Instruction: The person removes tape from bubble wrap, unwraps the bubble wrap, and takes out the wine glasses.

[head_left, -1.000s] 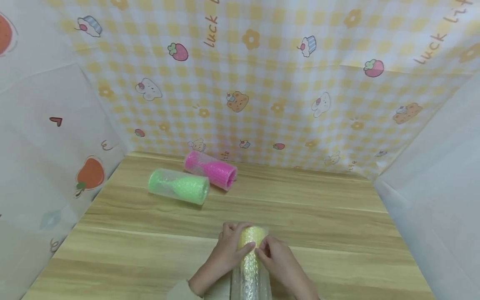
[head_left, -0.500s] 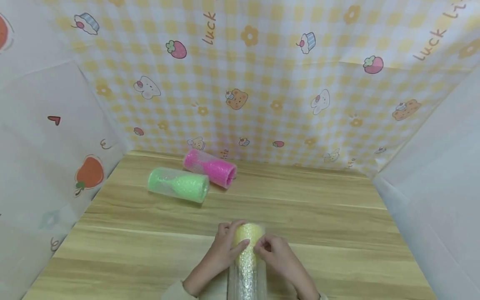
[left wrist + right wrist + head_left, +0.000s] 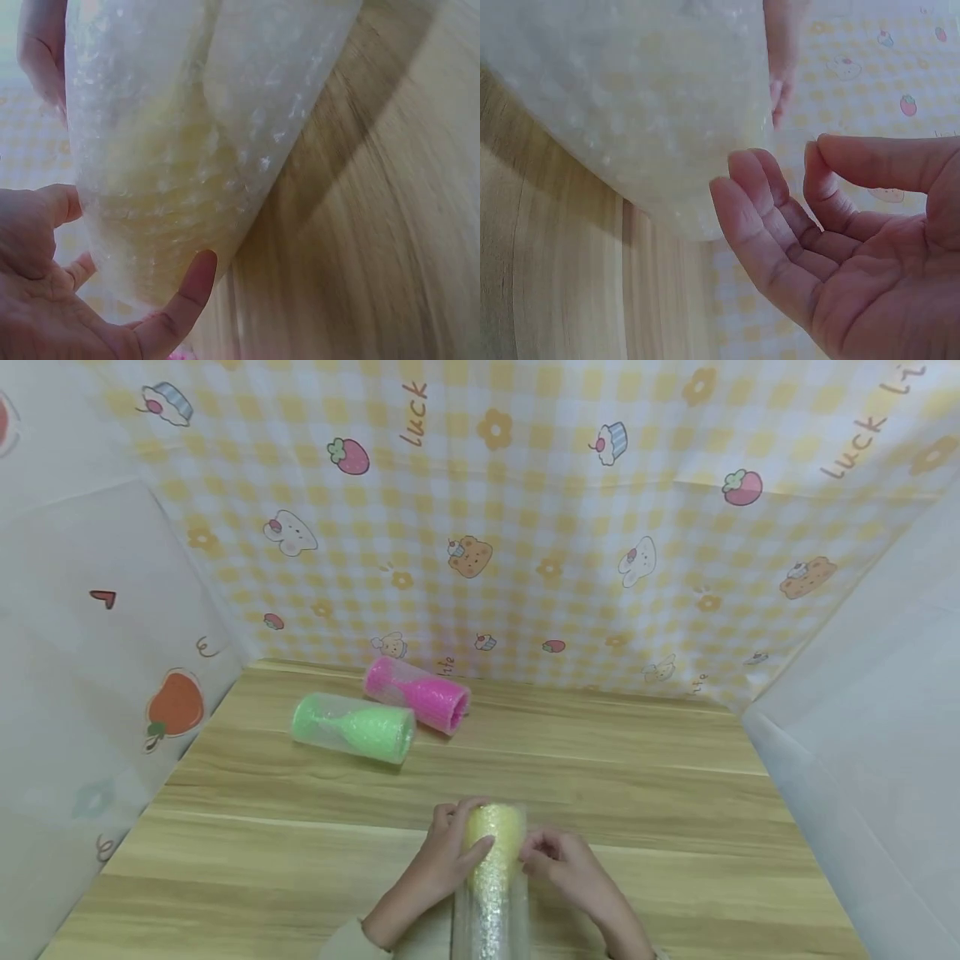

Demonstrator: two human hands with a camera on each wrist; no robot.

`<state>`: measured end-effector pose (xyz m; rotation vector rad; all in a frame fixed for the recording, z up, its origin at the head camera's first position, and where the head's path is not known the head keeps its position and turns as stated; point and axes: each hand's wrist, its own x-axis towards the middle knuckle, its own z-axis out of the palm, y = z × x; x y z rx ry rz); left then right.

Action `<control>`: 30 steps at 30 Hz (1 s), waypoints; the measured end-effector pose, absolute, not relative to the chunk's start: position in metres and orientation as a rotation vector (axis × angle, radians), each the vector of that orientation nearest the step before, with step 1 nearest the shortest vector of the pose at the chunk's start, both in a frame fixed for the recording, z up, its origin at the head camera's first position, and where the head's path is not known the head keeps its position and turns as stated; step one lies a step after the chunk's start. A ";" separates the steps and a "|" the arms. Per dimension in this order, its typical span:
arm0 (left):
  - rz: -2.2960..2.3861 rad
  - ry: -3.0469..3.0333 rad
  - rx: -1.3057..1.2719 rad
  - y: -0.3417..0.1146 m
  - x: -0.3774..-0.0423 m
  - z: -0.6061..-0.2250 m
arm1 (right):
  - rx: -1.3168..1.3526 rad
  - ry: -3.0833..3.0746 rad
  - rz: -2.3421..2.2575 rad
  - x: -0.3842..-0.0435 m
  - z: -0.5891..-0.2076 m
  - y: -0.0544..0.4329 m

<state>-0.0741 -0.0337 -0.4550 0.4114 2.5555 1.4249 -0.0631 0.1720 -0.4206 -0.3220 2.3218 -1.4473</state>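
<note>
A yellow goblet-shaped cup [image 3: 497, 843], rolled in clear bubble wrap [image 3: 491, 910], lies at the table's front with its wide end away from me. My left hand [image 3: 444, 860] grips it near that end, thumb on top and fingers along the left side. In the left wrist view the wrap [image 3: 172, 150] blurs the cup inside. My right hand [image 3: 567, 870] is just right of the roll. Its thumb and index tips meet in the right wrist view, apparently pinching a thin piece of clear film [image 3: 791, 136]; the other fingers curl loosely by the wrap.
Farther back on the left of the wooden table [image 3: 637, 793] lie a green goblet [image 3: 352, 728] and a pink goblet [image 3: 417, 695], both in bubble wrap and on their sides. A yellow checked cloth [image 3: 517, 518] hangs behind, with pale sheets at both sides.
My right hand has drawn slightly right, away from the roll, with thumb and index still together. My left hand keeps its grip on the wrapped cup. The green and pink goblets stay put.
</note>
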 end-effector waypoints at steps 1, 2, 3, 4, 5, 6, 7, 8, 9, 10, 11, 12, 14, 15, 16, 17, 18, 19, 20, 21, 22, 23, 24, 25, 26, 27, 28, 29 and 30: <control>1.434 2.550 0.413 -0.035 -0.074 -0.456 | -0.309 2.303 -1.467 -0.063 -0.421 0.172; 1.442 2.545 0.410 -0.037 -0.074 -0.456 | -0.295 2.282 -1.491 -0.063 -0.421 0.173; 1.447 2.541 0.404 -0.038 -0.074 -0.457 | -0.282 2.269 -1.508 -0.063 -0.421 0.173; 1.453 2.533 0.401 -0.040 -0.074 -0.458 | -0.271 2.256 -1.524 -0.062 -0.421 0.173; 1.457 2.523 0.400 -0.041 -0.074 -0.458 | -0.259 2.243 -1.539 -0.062 -0.421 0.173; 1.462 2.512 0.400 -0.042 -0.074 -0.458 | -0.248 2.239 -1.549 -0.062 -0.421 0.173; 1.468 2.505 0.401 -0.044 -0.074 -0.458 | -0.238 2.235 -1.559 -0.062 -0.421 0.173; 1.472 2.498 0.399 -0.045 -0.074 -0.458 | -0.230 2.232 -1.567 -0.062 -0.421 0.173; 1.477 2.487 0.400 -0.045 -0.074 -0.458 | -0.222 2.233 -1.571 -0.062 -0.421 0.173; 1.483 2.477 0.403 -0.046 -0.075 -0.458 | -0.214 2.233 -1.577 -0.062 -0.422 0.173; 1.485 2.473 0.404 -0.047 -0.075 -0.458 | -0.207 2.236 -1.583 -0.062 -0.423 0.174; 1.489 2.471 0.409 -0.047 -0.075 -0.458 | -0.202 2.240 -1.586 -0.062 -0.424 0.174; 1.488 2.469 0.419 -0.048 -0.075 -0.458 | -0.191 2.240 -1.596 -0.061 -0.426 0.176; 1.490 2.472 0.428 -0.049 -0.075 -0.458 | -0.186 2.239 -1.601 -0.061 -0.427 0.177; 1.489 2.478 0.433 -0.050 -0.075 -0.458 | -0.180 2.238 -1.605 -0.061 -0.428 0.177; 1.488 2.482 0.434 -0.050 -0.075 -0.459 | -0.175 2.233 -1.606 -0.061 -0.429 0.178; 1.487 2.487 0.435 -0.051 -0.075 -0.459 | -0.171 2.219 -1.612 -0.060 -0.430 0.179; 1.482 2.491 0.435 -0.052 -0.075 -0.458 | -0.169 2.208 -1.620 -0.060 -0.431 0.180; 1.484 2.490 0.432 -0.052 -0.075 -0.458 | -0.169 2.192 -1.629 -0.060 -0.432 0.181; 1.481 2.486 0.425 -0.053 -0.075 -0.457 | -0.172 2.178 -1.637 -0.060 -0.432 0.182; 1.478 2.481 0.411 -0.053 -0.075 -0.457 | -0.177 2.166 -1.643 -0.060 -0.433 0.183; 1.478 2.475 0.400 -0.054 -0.075 -0.457 | -0.183 2.151 -1.651 -0.060 -0.434 0.183; 1.483 2.469 0.393 -0.055 -0.075 -0.457 | -0.187 2.137 -1.664 -0.060 -0.434 0.183; 1.487 2.462 0.386 -0.056 -0.075 -0.458 | -0.192 2.129 -1.669 -0.060 -0.434 0.184; 1.492 2.455 0.370 -0.057 -0.075 -0.459 | -0.197 2.118 -1.675 -0.060 -0.434 0.184; 1.490 2.458 0.357 -0.058 -0.075 -0.460 | -0.203 2.109 -1.681 -0.059 -0.434 0.184; 1.495 2.458 0.348 -0.059 -0.074 -0.461 | -0.208 2.098 -1.690 -0.059 -0.434 0.183; 1.499 2.460 0.342 -0.060 -0.074 -0.462 | -0.212 2.092 -1.698 -0.059 -0.433 0.183; 1.507 2.462 0.338 -0.060 -0.073 -0.462 | -0.214 2.087 -1.706 -0.059 -0.433 0.183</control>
